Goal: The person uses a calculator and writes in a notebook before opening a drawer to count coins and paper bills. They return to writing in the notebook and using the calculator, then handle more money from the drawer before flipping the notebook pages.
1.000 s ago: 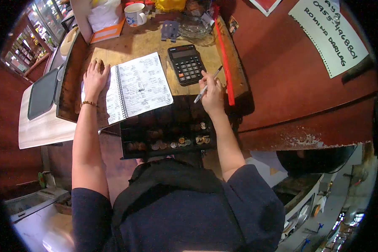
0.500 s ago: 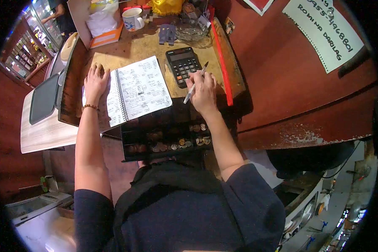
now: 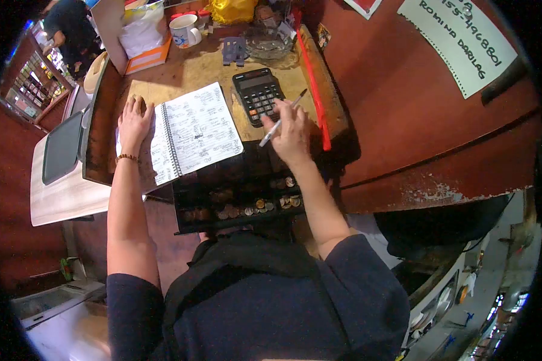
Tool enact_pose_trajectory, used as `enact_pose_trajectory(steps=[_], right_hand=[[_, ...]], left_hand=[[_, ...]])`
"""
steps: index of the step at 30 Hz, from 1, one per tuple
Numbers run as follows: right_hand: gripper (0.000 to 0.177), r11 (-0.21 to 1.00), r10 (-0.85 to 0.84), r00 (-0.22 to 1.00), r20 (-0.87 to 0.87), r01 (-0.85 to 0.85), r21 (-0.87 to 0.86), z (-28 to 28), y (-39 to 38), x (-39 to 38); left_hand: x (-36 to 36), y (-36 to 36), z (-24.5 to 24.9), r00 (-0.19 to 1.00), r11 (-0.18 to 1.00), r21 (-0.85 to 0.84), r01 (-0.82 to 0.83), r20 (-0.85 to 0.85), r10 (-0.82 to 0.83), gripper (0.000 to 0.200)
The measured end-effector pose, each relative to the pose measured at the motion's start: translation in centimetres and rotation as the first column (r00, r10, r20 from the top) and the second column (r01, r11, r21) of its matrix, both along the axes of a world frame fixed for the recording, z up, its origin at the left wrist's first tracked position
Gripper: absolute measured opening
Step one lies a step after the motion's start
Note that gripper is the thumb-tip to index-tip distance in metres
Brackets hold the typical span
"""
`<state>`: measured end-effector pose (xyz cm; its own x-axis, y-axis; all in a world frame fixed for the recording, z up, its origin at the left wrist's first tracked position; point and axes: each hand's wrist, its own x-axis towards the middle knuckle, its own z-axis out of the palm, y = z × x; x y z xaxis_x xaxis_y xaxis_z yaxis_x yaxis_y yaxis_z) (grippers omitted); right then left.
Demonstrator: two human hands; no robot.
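Note:
An open spiral notebook (image 3: 203, 123) with handwriting on its pages lies on the wooden desk (image 3: 186, 69). My left hand (image 3: 133, 124) rests flat by its left page, fingers stretched out, a beaded bracelet at the wrist. In my right hand (image 3: 292, 133) a pen (image 3: 300, 96) is held slantwise between the fingers. That hand hovers at the lower right of a black calculator (image 3: 256, 84), fingertips close over its keys. Below the desk top, a black cash drawer (image 3: 180, 224) is pulled out, with coins (image 3: 262, 206) in its compartments.
A mug (image 3: 185, 31), a plastic bag (image 3: 143, 33) and a glass ashtray (image 3: 270, 45) stand at the back. Along the right edge runs a red strip (image 3: 315, 90). A dark tray (image 3: 64, 147) lies on the side table at left. Another person (image 3: 72, 30) stands beyond.
My right fingers have shifted over the calculator keys, the pen still held. My left hand stays put. The view has tilted slightly, and more of the person at far left shows.

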<state>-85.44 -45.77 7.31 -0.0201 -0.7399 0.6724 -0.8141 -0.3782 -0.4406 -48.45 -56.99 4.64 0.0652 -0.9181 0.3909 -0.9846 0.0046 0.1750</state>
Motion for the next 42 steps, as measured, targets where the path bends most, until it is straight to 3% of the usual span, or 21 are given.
enact_pose_trajectory(steps=[4, 6, 9, 12, 13, 15, 16, 17, 18, 19, 21, 22, 24, 27, 28, 29, 31, 32, 38, 42], right_hand=[[0.047, 0.999, 0.013, 0.984, -0.176, -0.018, -0.029, -1.3, -1.0, 1.4], [0.048, 1.0, -0.012, 0.978, -0.208, 0.009, -0.015, -1.7, -1.5, 1.6], [0.049, 1.0, -0.017, 0.976, -0.215, 0.021, 0.019, -1.9, -2.1, 1.4], [0.053, 0.97, -0.186, 0.95, -0.252, 0.218, 0.105, -1.8, -3.6, 0.6], [0.043, 0.96, -0.251, 0.937, -0.244, 0.273, 0.063, -1.3, -4.1, 0.4], [0.026, 0.974, -0.206, 0.963, -0.175, 0.185, -0.131, 0.1, -5.0, 0.4], [0.026, 0.975, -0.199, 0.965, -0.174, 0.177, -0.131, 1.0, -5.2, 1.1], [0.023, 0.996, 0.015, 0.999, 0.033, -0.017, 0.083, 1.9, -5.3, 2.2], [0.024, 0.937, 0.18, 0.944, 0.275, -0.25, 0.245, 2.2, -5.4, 3.3], [0.03, 0.862, 0.31, 0.825, 0.472, -0.454, 0.226, 2.0, -6.1, 4.5], [0.035, 0.724, 0.232, 0.641, 0.732, -0.616, 0.31, 2.0, -7.4, 7.0], [0.035, 0.721, 0.235, 0.637, 0.734, -0.621, 0.307, 1.6, -8.5, 7.3], [0.034, 0.633, 0.128, 0.396, 0.91, -0.738, 0.232, 0.2, -10.4, 7.7], [0.025, 0.7, 0.174, 0.406, 0.897, -0.692, 0.177, -1.1, -11.1, 7.5], [0.011, 0.748, 0.183, 0.544, 0.819, -0.617, 0.243, -1.0, -10.4, 7.3], [0.011, 0.747, 0.18, 0.547, 0.818, -0.617, 0.248, -1.6, -10.4, 7.4], [0.004, 0.881, 0.252, 0.729, 0.636, -0.445, 0.162, -2.6, -11.0, 7.6], [0.005, 0.894, 0.192, 0.743, 0.641, -0.402, 0.199, -2.9, -11.3, 7.6], [0.009, 0.858, 0.253, 0.756, 0.604, -0.463, 0.22, -2.5, -10.9, 7.8], [0.009, 0.864, 0.314, 0.741, 0.594, -0.483, 0.146, -2.7, -10.9, 8.2]], left_hand=[[0.8, -0.8, -1.2, 1.0, 1.0, -0.003, -0.002, 0.008, 0.002, 0.057], [1.7, -1.5, -2.0, 0.987, 0.999, -0.01, 0.052, 0.15, -0.05, 0.057], [1.1, -1.2, -1.6, 0.996, 1.0, 0.019, 0.005, 0.087, -0.007, 0.057], [0.5, -0.5, -0.5, 1.0, 0.999, 0.036, 0.016, 0.014, -0.016, 0.057], [0.1, -0.1, -0.2, 1.0, 0.999, 0.039, 0.011, 0.013, -0.011, 0.057], [-0.4, 0.2, 0.4, 0.999, 0.998, 0.048, -0.031, -0.008, 0.031, 0.056], [-0.3, 0.1, 0.3, 0.999, 0.998, 0.055, -0.033, -0.007, 0.033, 0.056], [-0.2, 0.1, 0.3, 0.999, 0.998, 0.055, -0.04, -0.004, 0.041, 0.056], [-0.4, 0.3, 0.4, 0.999, 0.998, 0.054, -0.035, -0.015, 0.036, 0.056], [-0.5, 0.4, 0.6, 0.999, 0.998, 0.051, -0.03, -0.026, 0.031, 0.056], [-0.5, 0.2, 0.4, 0.999, 0.998, 0.048, -0.042, -0.022, 0.043, 0.056], [-0.4, 0.1, 0.4, 0.999, 0.998, 0.044, -0.041, -0.022, 0.042, 0.055], [-0.3, 0.2, 0.2, 0.999, 0.999, 0.029, -0.032, -0.025, 0.033, 0.055], [-0.5, 0.3, 0.5, 0.999, 0.999, 0.014, -0.031, -0.03, 0.031, 0.055], [-0.7, 0.7, 0.8, 0.999, 0.999, 0.02, -0.025, -0.042, 0.026, 0.054], [-0.6, 0.7, 0.6, 0.999, 0.999, 0.024, -0.027, -0.046, 0.028, 0.054], [-0.5, 0.4, 0.6, 0.999, 0.999, 0.021, -0.033, -0.04, 0.034, 0.054], [-0.6, 0.3, 0.6, 0.998, 0.999, 0.013, -0.038, -0.043, 0.038, 0.054], [-0.6, 0.6, 0.8, 0.999, 0.998, 0.044, -0.033, -0.02, 0.033, 0.058], [-0.3, 0.2, 0.4, 0.999, 0.998, 0.058, -0.04, -0.033, 0.042, 0.059]])
